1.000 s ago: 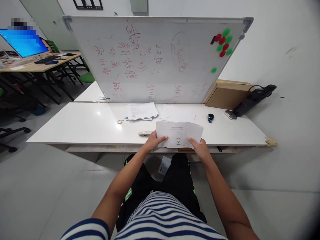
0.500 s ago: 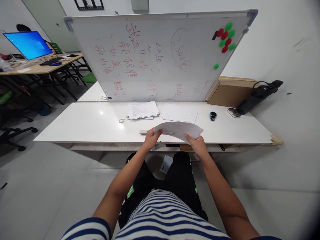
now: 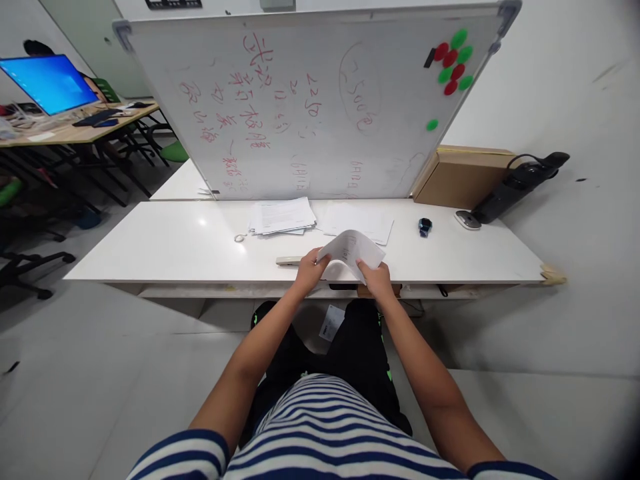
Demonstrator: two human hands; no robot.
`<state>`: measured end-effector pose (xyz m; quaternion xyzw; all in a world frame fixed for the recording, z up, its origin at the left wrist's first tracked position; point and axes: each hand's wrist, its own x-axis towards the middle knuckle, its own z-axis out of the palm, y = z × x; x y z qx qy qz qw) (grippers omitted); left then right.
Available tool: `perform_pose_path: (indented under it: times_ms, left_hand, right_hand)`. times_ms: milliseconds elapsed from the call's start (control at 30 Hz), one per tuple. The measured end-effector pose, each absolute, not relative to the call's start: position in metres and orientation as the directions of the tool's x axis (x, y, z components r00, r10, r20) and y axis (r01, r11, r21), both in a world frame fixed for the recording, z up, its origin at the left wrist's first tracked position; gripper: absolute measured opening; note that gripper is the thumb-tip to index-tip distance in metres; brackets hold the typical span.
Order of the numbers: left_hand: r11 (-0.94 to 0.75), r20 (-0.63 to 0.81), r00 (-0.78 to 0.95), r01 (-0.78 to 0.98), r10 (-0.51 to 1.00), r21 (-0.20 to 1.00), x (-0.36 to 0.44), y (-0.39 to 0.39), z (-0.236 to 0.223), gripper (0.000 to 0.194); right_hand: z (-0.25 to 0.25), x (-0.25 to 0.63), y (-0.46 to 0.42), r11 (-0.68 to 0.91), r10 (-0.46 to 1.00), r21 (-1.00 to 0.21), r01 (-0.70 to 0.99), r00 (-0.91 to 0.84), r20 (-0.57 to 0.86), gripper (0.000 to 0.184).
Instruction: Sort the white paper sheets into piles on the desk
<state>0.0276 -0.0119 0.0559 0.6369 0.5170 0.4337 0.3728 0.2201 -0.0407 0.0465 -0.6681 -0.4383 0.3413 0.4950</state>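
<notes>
My left hand (image 3: 311,269) and my right hand (image 3: 376,277) both grip a printed sheet of paper (image 3: 353,248), one at each side, with thumbs on top. The paper arches upward between them over the front edge of the white desk (image 3: 175,250). Whether it is one sheet or more I cannot tell. Just left of my left hand lies a pale stapler-like bar (image 3: 288,261), partly hidden by that hand. Behind the paper is a stack of printed sheets (image 3: 283,217), and some flatter white papers (image 3: 359,222) lie to its right.
A whiteboard (image 3: 320,120) with red writing and round magnets stands along the back. To the right are a wristwatch (image 3: 425,227), a computer mouse (image 3: 467,220), a cardboard box (image 3: 465,179) and a leaning black bottle (image 3: 523,187). A small ring (image 3: 240,238) lies left of the stack.
My hands have moved closer together, the right one shifting left. The paper between them has gone from a shallow curve to a steeper arch. More of the pale bar shows.
</notes>
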Motion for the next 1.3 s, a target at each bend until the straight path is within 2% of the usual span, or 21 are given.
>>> perform_pose_path:
  times_ms: [100,167,267,400,567,733,800,900,1000,1100,1167,1233,1300]
  left_hand:
    - [-0.126,0.097,0.1,0.349,0.99,0.929,0.029,-0.016,0.045,0.037]
    - [-0.149,0.112,0.127,0.338,0.986,0.929,0.029,-0.022,0.04,0.039]
    - [-0.178,0.144,0.129,0.318,0.981,0.931,0.027,-0.028,0.045,0.038]
    - [-0.052,0.045,0.03,0.317,0.999,0.947,0.008,-0.008,0.077,0.038]
    - [0.072,-0.065,-0.037,0.226,0.997,0.972,-0.04,0.066,0.119,0.042]
    - [0.125,-0.067,-0.143,0.451,0.988,0.884,-0.089,0.131,0.129,0.039]
    - [0.196,-0.088,-0.223,0.526,0.971,0.828,-0.102,0.144,0.126,0.038]
    - [0.223,-0.089,-0.251,0.579,0.964,0.784,-0.115,0.153,0.118,0.04]
    - [0.218,0.003,-0.297,0.709,0.955,0.671,-0.119,0.152,0.106,0.058]
    - [0.153,0.293,-0.341,0.843,0.893,0.515,-0.112,0.142,0.096,0.08]
    - [0.034,0.453,-0.234,0.913,0.86,0.407,-0.1,0.13,0.091,0.081]
    - [-0.066,0.481,-0.112,0.939,0.87,0.337,-0.081,0.11,0.086,0.073]
    - [-0.124,0.461,-0.052,0.931,0.886,0.344,-0.059,0.078,0.078,0.067]
  right_hand:
    - [0.038,0.216,-0.045,-0.156,0.935,-0.935,0.318,0.352,-0.037,0.044]
    - [0.031,0.214,-0.05,-0.152,0.944,-0.921,0.359,0.329,-0.028,0.044]
    - [0.023,0.216,-0.059,-0.052,0.943,-0.931,0.362,0.325,0.074,0.052]
    - [0.02,0.228,-0.054,0.043,0.896,-0.922,0.386,0.392,0.206,0.064]
    - [0.016,0.249,-0.014,0.057,0.941,-0.731,0.68,0.209,0.268,0.05]
    - [0.004,0.252,0.005,0.055,0.916,-0.571,0.819,0.186,0.355,0.038]
    - [0.0,0.25,0.004,0.052,0.917,-0.54,0.84,0.174,0.36,0.036]
    - [0.0,0.248,0.003,0.042,0.917,-0.512,0.858,0.17,0.36,0.034]
    - [0.002,0.246,0.002,0.033,0.918,-0.489,0.872,0.167,0.36,0.033]
    - [0.004,0.245,0.002,0.031,0.92,-0.48,0.877,0.163,0.357,0.033]
    - [0.003,0.246,0.002,0.034,0.92,-0.486,0.874,0.162,0.357,0.034]
    - [0.003,0.247,0.002,0.029,0.92,-0.486,0.873,0.166,0.354,0.034]
    - [0.002,0.247,0.002,0.001,0.922,-0.477,0.879,0.184,0.341,0.035]
